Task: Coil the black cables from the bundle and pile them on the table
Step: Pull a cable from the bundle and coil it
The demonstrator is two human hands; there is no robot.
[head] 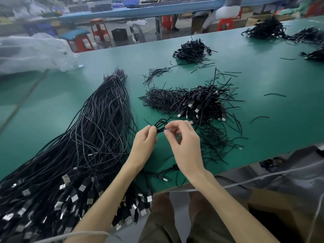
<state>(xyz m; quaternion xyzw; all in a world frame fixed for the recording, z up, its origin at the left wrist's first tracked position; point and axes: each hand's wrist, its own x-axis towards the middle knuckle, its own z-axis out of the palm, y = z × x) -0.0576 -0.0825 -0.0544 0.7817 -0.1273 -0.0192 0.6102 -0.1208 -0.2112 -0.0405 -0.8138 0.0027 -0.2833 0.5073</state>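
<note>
A long bundle of black USB cables [91, 137] lies on the green table [263, 81], stretching from the near left edge toward the middle, its metal plugs hanging over the edge. My left hand [144, 139] and my right hand [184, 142] meet above the table and pinch one small coiled black cable [160, 126] between their fingertips. Just beyond my hands sits a pile of coiled cables [203, 102], with short black tie wires [161, 99] heaped at its left.
More cable piles lie farther back [192, 50] and at the far right [266, 28]. A clear plastic bag [31, 51] sits at the table's left end. Loose wire pieces are scattered about. Red stools and a seated person are beyond the table.
</note>
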